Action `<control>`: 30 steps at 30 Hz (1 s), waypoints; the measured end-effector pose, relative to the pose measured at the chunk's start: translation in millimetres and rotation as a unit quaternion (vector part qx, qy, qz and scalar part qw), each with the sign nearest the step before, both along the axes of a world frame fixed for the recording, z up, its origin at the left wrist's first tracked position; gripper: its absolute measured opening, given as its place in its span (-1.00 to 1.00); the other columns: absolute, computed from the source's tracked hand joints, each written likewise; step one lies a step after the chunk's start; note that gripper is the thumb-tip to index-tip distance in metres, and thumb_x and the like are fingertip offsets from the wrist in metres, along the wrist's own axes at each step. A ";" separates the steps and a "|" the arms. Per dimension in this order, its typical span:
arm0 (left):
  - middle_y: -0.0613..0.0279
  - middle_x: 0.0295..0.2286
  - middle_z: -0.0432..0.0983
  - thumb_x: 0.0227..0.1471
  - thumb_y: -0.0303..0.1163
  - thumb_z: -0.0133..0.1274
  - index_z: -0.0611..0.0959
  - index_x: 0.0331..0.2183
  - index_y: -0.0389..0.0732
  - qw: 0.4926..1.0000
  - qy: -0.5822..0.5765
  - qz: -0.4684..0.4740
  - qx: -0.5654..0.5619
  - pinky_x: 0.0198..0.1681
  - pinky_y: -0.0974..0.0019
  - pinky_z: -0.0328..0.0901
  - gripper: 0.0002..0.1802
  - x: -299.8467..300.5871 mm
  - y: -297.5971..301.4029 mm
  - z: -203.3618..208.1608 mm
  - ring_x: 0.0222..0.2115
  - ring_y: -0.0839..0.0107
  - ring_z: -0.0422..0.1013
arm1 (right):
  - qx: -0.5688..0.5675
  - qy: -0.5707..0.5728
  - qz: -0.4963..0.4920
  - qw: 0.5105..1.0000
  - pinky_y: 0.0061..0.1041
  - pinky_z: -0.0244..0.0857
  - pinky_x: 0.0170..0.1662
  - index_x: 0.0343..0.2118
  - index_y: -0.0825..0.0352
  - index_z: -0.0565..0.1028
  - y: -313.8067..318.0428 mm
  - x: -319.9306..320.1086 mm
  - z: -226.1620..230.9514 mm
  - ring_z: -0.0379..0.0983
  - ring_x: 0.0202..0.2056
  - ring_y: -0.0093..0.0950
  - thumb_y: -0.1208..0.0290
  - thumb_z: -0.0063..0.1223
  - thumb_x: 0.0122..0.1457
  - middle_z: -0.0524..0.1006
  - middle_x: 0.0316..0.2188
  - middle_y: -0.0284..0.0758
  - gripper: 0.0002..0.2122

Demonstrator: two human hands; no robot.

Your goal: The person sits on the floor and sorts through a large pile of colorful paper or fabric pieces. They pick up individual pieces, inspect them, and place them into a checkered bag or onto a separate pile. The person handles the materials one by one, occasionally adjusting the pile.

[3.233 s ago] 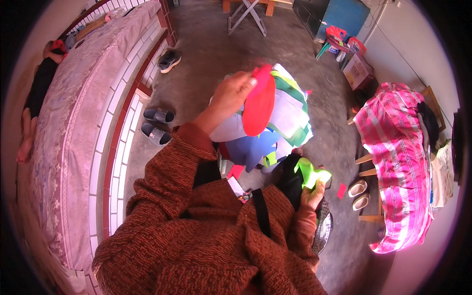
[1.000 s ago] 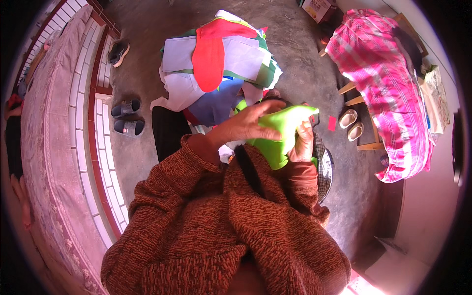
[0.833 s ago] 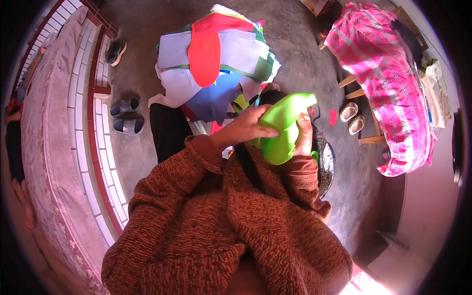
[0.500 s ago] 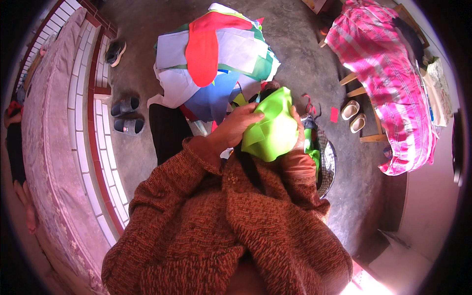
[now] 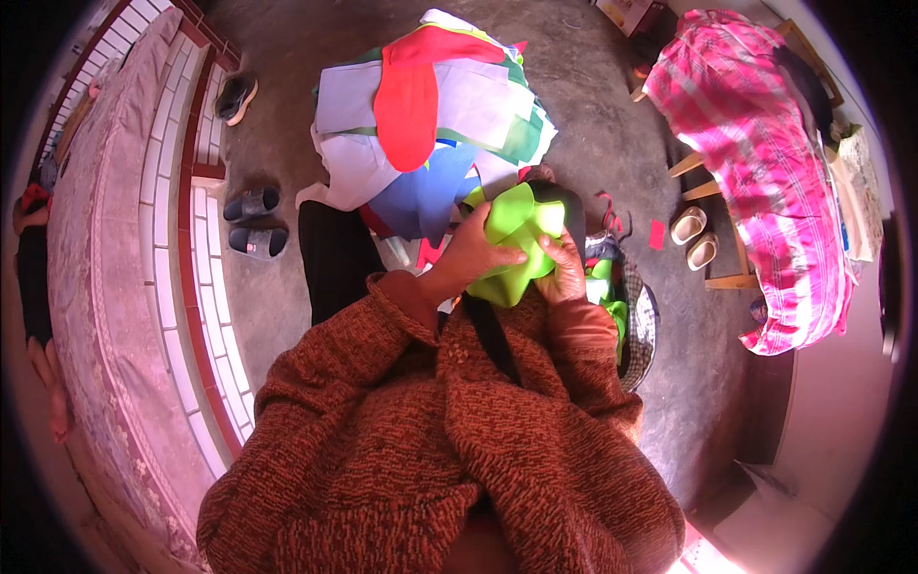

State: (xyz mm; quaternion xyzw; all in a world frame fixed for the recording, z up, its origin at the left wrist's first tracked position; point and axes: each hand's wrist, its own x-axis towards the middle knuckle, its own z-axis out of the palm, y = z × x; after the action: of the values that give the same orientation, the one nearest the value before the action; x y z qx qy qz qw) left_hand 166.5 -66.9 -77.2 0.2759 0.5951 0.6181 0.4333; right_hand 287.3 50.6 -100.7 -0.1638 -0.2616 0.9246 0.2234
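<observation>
I'm gripping the lime green cloth (image 5: pixel 516 244) between both hands, left hand (image 5: pixel 475 256) clamped on its near side, right hand (image 5: pixel 564 273) pinching its right edge, just below the fabric pile (image 5: pixel 421 115).

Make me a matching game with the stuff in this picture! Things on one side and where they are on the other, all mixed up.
Things:
1. lime green cloth
2. red cloth piece
3. dark sandals
4. pink checked blanket

Places:
A. on the floor beside the tiled step
B. draped over the wooden frame on the right
C. held between the left hand and the right hand
D. on top of the pile of coloured fabric

Pairs: 1-C, 2-D, 3-A, 4-B
</observation>
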 end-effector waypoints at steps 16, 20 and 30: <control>0.24 -0.49 0.47 0.12 -0.30 -0.08 0.50 -0.20 -0.30 0.996 0.072 0.053 -0.004 -0.36 0.38 0.24 -0.72 -5.4 0.1 -17.5 -0.46 0.54 0.35 | -0.006 -0.085 -0.016 0.996 -0.44 0.28 -0.03 0.00 0.38 0.34 4.2 0.5 1.2 0.44 -0.16 -0.42 0.33 0.03 0.14 0.48 -0.14 -0.26 -0.62; 0.38 -0.48 0.43 0.18 -0.29 -0.12 0.49 -0.15 -0.30 0.995 0.031 0.034 0.085 -0.34 0.45 0.24 -0.69 -10.3 -3.2 23.1 -0.43 0.66 0.29 | 0.038 -0.057 -0.002 0.998 -0.48 0.25 0.00 -0.02 0.42 0.34 2.4 -3.5 -2.1 0.43 -0.14 -0.43 0.29 -0.03 0.18 0.47 -0.14 -0.26 -0.63; 0.41 -0.33 0.46 0.16 -0.36 -0.08 0.43 -0.02 -0.27 0.966 0.044 0.059 0.248 -0.23 0.52 0.26 -0.64 -57.6 -18.2 150.7 -0.33 0.67 0.34 | 0.015 -0.024 0.074 0.997 -0.72 0.03 -0.55 -0.09 0.28 0.30 7.3 -0.8 -5.7 0.14 -0.62 -0.68 0.26 -0.08 0.22 0.30 -0.61 -0.46 -0.72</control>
State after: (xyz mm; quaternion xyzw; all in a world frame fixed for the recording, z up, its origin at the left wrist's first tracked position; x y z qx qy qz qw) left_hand 108.9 -85.0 73.5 0.3664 0.4567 0.7582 0.2869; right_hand 286.5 57.9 -106.5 -0.1628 -0.2920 0.9304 0.1501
